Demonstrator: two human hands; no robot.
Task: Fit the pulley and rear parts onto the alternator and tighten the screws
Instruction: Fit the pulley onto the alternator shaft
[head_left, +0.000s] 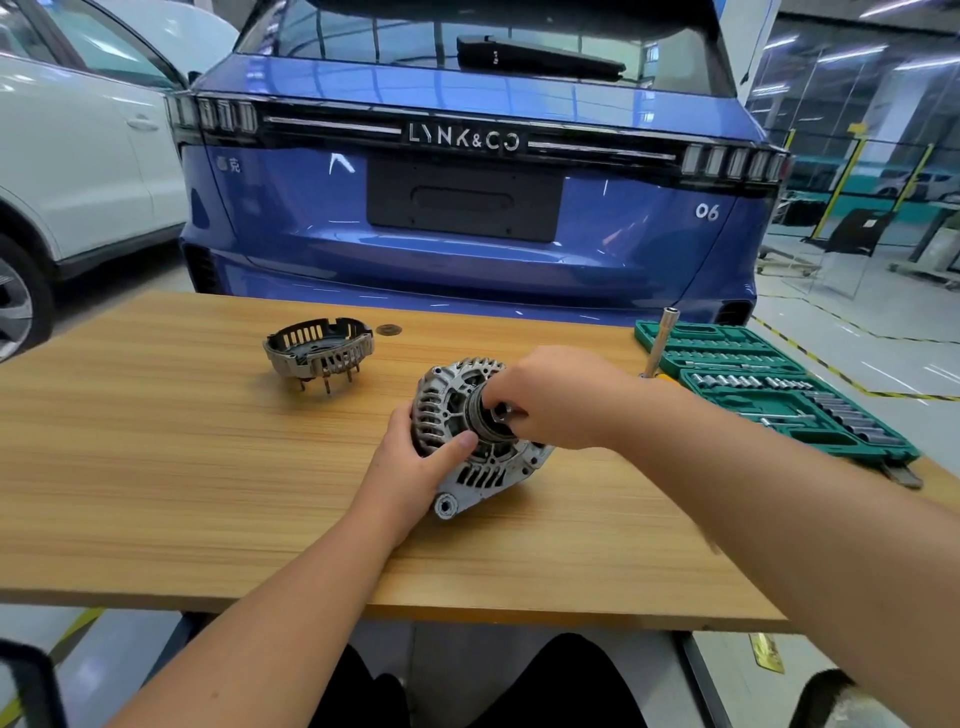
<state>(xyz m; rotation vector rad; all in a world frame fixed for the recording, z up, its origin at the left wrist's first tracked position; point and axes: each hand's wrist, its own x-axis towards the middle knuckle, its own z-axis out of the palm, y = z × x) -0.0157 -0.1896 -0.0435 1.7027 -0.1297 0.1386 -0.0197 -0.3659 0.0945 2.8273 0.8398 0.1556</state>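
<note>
Behind table (156, 467), car (467, 234) reads "LYNK&CO", "06".

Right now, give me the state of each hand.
Left hand: grips the alternator housing.
Right hand: fingers curled at the pulley on the shaft.

One head-worn wide-angle camera looks forward and down, close over the wooden table (156, 441), with a blue car (467, 218) beyond its far edge.

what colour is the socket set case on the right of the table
Green: the socket set case lies open with silver sockets inside, seen in the head view.
</note>
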